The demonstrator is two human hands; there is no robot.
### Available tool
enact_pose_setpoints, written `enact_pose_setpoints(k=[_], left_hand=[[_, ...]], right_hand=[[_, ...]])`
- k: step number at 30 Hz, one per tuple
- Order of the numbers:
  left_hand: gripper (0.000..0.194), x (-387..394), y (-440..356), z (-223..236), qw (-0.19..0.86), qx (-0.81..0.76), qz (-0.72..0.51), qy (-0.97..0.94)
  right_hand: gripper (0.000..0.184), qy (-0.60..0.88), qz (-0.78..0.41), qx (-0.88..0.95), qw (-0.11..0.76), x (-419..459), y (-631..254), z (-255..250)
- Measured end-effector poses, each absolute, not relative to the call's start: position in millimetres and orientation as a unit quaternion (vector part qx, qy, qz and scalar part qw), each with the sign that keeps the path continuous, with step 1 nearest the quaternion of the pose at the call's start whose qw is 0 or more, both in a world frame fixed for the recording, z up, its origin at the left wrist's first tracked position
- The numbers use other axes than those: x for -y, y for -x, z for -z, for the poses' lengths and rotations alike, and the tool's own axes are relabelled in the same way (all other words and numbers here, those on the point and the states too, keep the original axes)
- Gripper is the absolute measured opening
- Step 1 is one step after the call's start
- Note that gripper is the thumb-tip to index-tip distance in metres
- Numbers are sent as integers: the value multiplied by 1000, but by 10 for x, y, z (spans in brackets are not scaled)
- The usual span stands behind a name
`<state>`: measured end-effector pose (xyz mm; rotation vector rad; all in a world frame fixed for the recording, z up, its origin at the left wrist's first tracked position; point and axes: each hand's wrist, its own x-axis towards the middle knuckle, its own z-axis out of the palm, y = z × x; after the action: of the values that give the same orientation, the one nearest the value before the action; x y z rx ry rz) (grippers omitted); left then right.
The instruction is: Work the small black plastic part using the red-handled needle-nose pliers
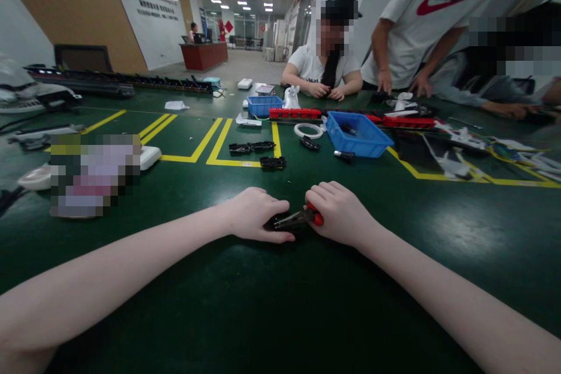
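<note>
My right hand is wrapped round the red handles of a pair of needle-nose pliers. The grey jaws point left, toward my left hand. That hand is closed on a small black part, mostly hidden by thumb and fingers. The plier tips lie at this part; whether they grip it I cannot tell. Farther off on the green table lie similar-looking black parts, with a shorter one beside them.
A blue bin with dark pieces stands behind my hands, near a white ring-shaped roll. A smaller blue bin is farther back. Red strips cross the table. Co-workers sit and stand across it. A blurred-out flat object lies left.
</note>
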<state>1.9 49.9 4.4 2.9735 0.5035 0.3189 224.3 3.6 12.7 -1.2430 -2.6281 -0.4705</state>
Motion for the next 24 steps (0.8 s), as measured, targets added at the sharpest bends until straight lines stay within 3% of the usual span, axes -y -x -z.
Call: enact_pose_setpoints(k=[24], left_hand=[[46, -503, -6, -70, 40, -158, -88, -983]], right_hand=[[3, 435, 142, 885, 87, -6, -2225, -155]])
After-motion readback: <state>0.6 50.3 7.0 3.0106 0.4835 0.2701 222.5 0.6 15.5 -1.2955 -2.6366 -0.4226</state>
